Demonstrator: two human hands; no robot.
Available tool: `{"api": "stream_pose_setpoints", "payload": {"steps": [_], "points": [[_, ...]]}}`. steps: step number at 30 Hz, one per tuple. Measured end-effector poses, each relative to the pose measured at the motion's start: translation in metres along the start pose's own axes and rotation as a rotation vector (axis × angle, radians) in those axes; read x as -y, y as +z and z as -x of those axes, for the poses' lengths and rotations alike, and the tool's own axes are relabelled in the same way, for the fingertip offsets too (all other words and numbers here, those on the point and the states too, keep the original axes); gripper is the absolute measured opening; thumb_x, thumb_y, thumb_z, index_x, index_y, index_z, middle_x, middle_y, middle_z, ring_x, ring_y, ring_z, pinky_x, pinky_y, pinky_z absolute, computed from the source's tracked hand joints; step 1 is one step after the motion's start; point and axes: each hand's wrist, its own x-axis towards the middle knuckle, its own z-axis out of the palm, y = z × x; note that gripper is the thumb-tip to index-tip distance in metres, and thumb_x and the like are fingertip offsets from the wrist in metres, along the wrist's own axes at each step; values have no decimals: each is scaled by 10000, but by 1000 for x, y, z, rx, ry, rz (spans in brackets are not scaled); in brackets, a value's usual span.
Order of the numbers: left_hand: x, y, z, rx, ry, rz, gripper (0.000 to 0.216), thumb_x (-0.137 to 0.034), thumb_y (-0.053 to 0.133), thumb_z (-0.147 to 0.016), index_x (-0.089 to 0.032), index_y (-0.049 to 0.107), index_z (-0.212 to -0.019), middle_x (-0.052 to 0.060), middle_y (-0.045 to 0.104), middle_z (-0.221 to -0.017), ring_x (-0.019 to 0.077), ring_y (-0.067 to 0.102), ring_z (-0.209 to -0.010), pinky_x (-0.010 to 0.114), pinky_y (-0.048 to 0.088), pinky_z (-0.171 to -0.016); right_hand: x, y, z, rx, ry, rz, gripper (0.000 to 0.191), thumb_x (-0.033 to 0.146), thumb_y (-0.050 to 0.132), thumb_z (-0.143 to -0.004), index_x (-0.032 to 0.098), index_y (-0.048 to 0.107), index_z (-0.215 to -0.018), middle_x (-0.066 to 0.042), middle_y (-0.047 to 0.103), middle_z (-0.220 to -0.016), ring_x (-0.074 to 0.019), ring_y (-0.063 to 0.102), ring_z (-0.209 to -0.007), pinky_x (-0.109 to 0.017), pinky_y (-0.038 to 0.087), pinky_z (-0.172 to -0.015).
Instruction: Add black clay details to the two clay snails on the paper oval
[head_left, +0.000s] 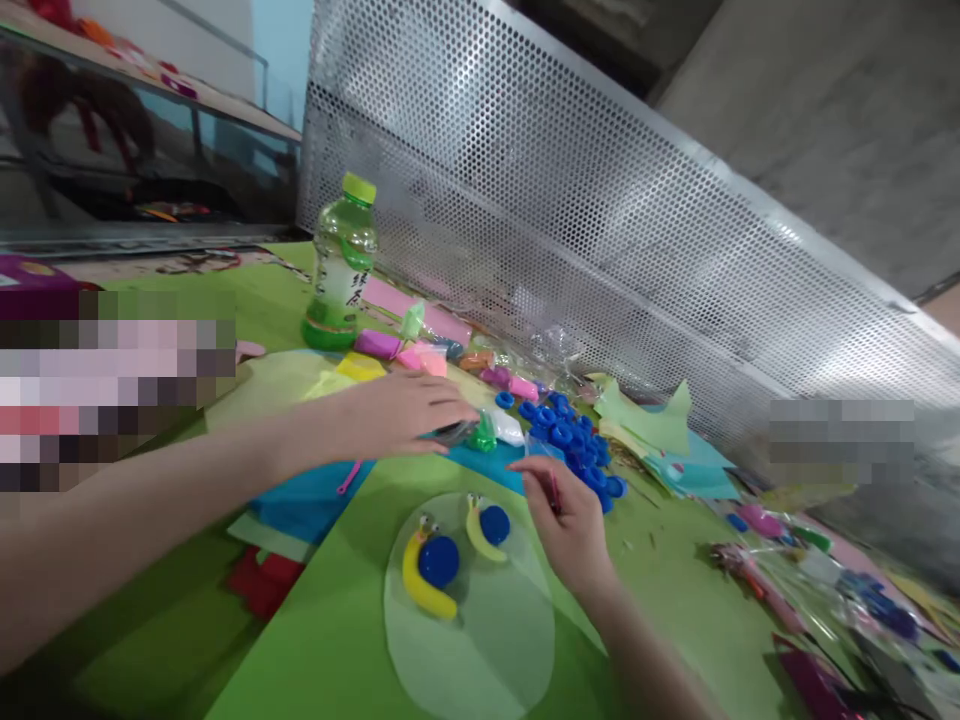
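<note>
My left hand (405, 410) reaches over the middle of the table, its thumb and fingers around a small dark, shiny packet (454, 432). Curled fingers of my right hand (570, 515) hold a thin pink stick (555, 488), mostly hidden; its thumb and index finger point toward the packets. Between my hands and nearer to me lies a pale green rounded sheet (480, 660). On it are two snail shapes: a larger yellow snail (420, 585) and a smaller pale yellow snail (480, 535), each with a blue cap as its shell and small eyes on top.
A green bottle (341, 270) stands at the back left. Several blue caps (570, 435) are heaped beyond my right hand. Packets of coloured clay (495, 375) line a perforated metal panel (525, 180). Cut paper (652, 430) and plastic bags (832, 590) lie to the right.
</note>
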Motion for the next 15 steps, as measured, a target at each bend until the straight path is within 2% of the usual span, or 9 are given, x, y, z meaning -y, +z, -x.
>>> {"api": "stream_pose_setpoints", "payload": {"steps": [3, 6, 8, 10, 12, 15], "points": [[-27, -10, 2, -129, -11, 198, 429, -390, 608, -931, -168, 507, -1285, 99, 644, -1203, 242, 648, -1102, 436, 591, -903, 16, 7, 5, -25, -64, -22, 312, 411, 572, -1051, 126, 577, -1178, 7, 545, -791, -71, 495, -561, -165, 456, -489], [-47, -6, 4, -229, 38, 331, 414, -454, 526, -950, -203, 473, -1275, 67, 645, -1160, 181, 656, -1042, 312, 590, -858, 25, 13, 10, -46, -99, -45, 379, 442, 583, -1043, 138, 534, -1263, 33, 496, -735, -59, 445, -515, -144, 401, -437], [-57, -1, 4, -299, 44, 357, 405, -465, 493, -963, -221, 466, -1285, 59, 630, -1154, 170, 634, -1064, 276, 570, -887, 28, 17, 12, -45, -121, -64, 399, 443, 575, -1049, 140, 515, -1301, 24, 523, -761, -61, 466, -522, -149, 424, -447], [-64, 4, 1, -373, 64, 363, 424, -519, 479, -965, -232, 486, -1277, 55, 610, -1114, 164, 618, -1052, 254, 559, -885, 32, 18, 15, -39, -142, -94, 412, 443, 561, -1057, 143, 499, -1331, -17, 584, -869, -76, 531, -576, -168, 483, -490], [-69, 6, -5, -452, 90, 366, 434, -570, 470, -956, -221, 534, -1205, 56, 583, -1047, 158, 604, -1023, 240, 554, -869, 35, 18, 16, -30, -158, -127, 419, 448, 551, -1061, 146, 498, -1347, -47, 613, -955, -88, 574, -623, -191, 528, -536], [-74, 10, -15, -591, 125, 386, 437, -604, 551, -908, -198, 529, -1067, 81, 590, -1066, 163, 599, -1075, 253, 537, -939, 41, 12, 16, -42, -160, -176, 326, 396, 477, -1100, 128, 570, -1262, -12, 599, -827, -84, 562, -588, -189, 521, -536]]}}
